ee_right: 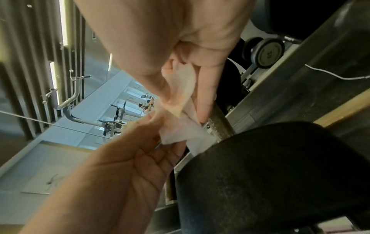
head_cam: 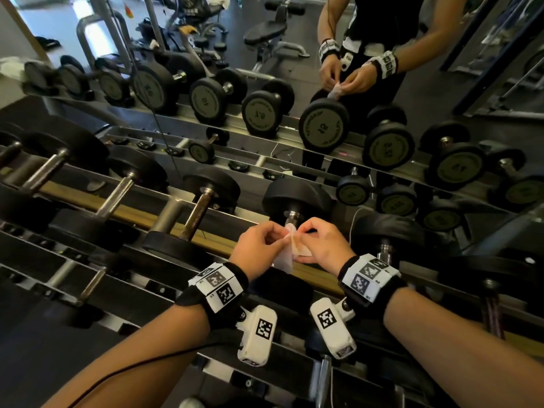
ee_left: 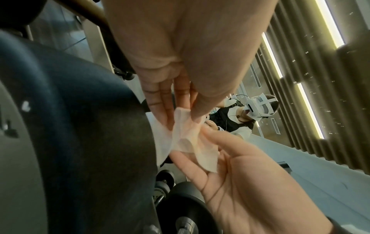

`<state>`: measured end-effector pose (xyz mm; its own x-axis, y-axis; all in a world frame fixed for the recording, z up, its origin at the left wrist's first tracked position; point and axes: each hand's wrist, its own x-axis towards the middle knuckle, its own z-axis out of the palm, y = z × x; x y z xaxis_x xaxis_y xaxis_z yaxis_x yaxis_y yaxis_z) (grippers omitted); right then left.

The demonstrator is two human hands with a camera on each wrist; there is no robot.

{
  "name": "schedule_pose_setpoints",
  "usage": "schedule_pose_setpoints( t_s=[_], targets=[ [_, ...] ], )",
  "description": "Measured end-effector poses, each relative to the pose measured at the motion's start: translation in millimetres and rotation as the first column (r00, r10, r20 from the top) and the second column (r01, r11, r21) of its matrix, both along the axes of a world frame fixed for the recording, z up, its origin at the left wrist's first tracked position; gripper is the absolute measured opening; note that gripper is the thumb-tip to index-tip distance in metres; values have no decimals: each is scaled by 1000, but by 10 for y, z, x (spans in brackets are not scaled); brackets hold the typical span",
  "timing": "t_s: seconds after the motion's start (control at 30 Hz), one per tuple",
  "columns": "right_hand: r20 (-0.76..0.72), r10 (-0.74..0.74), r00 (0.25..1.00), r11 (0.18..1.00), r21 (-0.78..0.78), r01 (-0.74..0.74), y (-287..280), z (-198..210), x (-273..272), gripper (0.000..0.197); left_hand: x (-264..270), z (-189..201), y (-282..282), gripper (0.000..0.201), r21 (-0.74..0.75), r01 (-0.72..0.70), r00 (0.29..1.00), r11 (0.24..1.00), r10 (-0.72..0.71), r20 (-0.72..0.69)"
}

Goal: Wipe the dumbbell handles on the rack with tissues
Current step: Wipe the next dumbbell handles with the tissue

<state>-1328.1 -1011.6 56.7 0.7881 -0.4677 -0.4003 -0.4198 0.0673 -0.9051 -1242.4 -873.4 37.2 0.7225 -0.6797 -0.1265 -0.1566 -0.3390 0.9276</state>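
A crumpled white tissue (head_cam: 290, 248) hangs between both hands, just above the steel handle (head_cam: 293, 215) of a black round-headed dumbbell (head_cam: 297, 195) on the rack's top tier. My left hand (head_cam: 278, 235) pinches the tissue's left side and my right hand (head_cam: 303, 232) pinches its right side. From the left wrist view, the tissue (ee_left: 188, 139) is held by the left hand (ee_left: 180, 114) from above and the right hand (ee_left: 212, 142) from below. The right wrist view has the tissue (ee_right: 180, 131) touching the knurled handle (ee_right: 220, 125) beside the near head (ee_right: 270, 166).
Several more dumbbells lie along the rack (head_cam: 312, 275) to the left, one with a rusty handle (head_cam: 197, 214), and another sits to the right (head_cam: 385, 248). A lower tier runs under my wrists. A mirror (head_cam: 485, 83) behind the rack reflects the gym and me.
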Motion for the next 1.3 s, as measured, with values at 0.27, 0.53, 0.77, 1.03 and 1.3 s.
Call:
schedule_pose_setpoints(
  t_s=[0.27,0.53,0.77,1.03,1.3],
  targets=[
    [61,0,998,994,113,-7,-26,-169,-88,45,-58,-40,73,27,-27,61,988,998,-64,-139],
    [-25,-22,999,999,44,23,-166,-247,34,20,4,-104,314,39,-38,43,978,998,-50,-202],
    [-338,365,867,342,-818,-463,-442,-105,96,33,76,-215,595,51,209,125,989,970,-105,-102],
    [-202,510,836,256,-893,-371,-443,28,315,40,57,-236,637,39,243,138,989,960,-119,-94],
    [-709,502,496,-76,-607,-791,-373,-278,358,58,43,-200,613,40,265,127,989,956,-103,-103]
  ],
)
